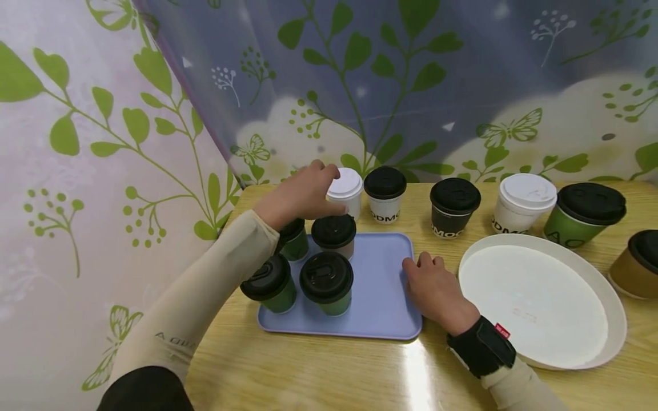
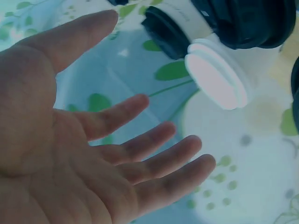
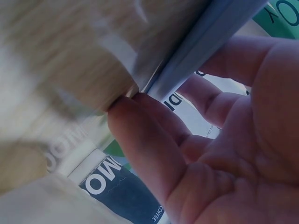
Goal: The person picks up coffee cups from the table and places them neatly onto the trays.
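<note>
My left hand (image 1: 307, 193) hovers over the back of the tray with fingers spread, holding nothing. In the head view it overlaps the white-lidded cup (image 1: 349, 200) and is just above a black-lidded cup (image 1: 334, 231) at the tray's back. The left wrist view shows its palm bare, with the white lid (image 2: 215, 74) beyond the fingertips. At the right rim of the lilac tray (image 1: 382, 285), my right hand (image 1: 437, 294) grips the edge with bent fingers. Three green cups with black lids (image 1: 326, 279) also stand on the tray's left half.
Behind the tray stands a white cup with a black lid (image 1: 385, 194). Further right are a black cup (image 1: 454, 208), a white-lidded cup (image 1: 524, 202), a green cup (image 1: 583, 214) and a brown cup (image 1: 637, 265). A round white tray (image 1: 540, 302) lies right of my right hand.
</note>
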Demonstrator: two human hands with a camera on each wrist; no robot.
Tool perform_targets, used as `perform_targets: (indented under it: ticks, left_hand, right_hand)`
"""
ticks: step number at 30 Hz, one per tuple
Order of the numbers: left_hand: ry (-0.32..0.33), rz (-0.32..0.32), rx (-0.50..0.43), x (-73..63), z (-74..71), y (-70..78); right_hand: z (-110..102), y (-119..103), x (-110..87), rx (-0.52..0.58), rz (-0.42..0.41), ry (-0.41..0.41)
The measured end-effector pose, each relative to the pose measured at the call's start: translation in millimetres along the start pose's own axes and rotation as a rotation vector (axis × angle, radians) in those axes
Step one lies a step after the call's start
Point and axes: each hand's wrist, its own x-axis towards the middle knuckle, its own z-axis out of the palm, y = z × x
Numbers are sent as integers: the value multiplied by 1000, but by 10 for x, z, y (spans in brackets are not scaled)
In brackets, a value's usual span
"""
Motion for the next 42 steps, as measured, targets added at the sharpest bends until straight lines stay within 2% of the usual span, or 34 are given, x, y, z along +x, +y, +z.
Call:
perform_targets:
  ticks: [3,8,12,18,31,42]
  left_hand:
    - [-9,-35,-30,147,31,-40]
    - [-32,-95,-8,363,73,-66]
    - [-65,-136,-14,497,86,-68]
    - [-97,-157,-38,668,129,-83]
    - [-125,-257,-61,845,225,-205]
    - [-179,-259,-68,896,199,-181]
  right_hand:
    - [7,1,-2,-2,-7,9]
    - [12,-4,-4,-1,-8,14]
    - [11,-11,-5,1,-8,18]
    - [12,-17,-4,-4,-6,17]
    - [-3,-19,6,-3,4,-3]
    - [-23,-20,-1,1,13,-28]
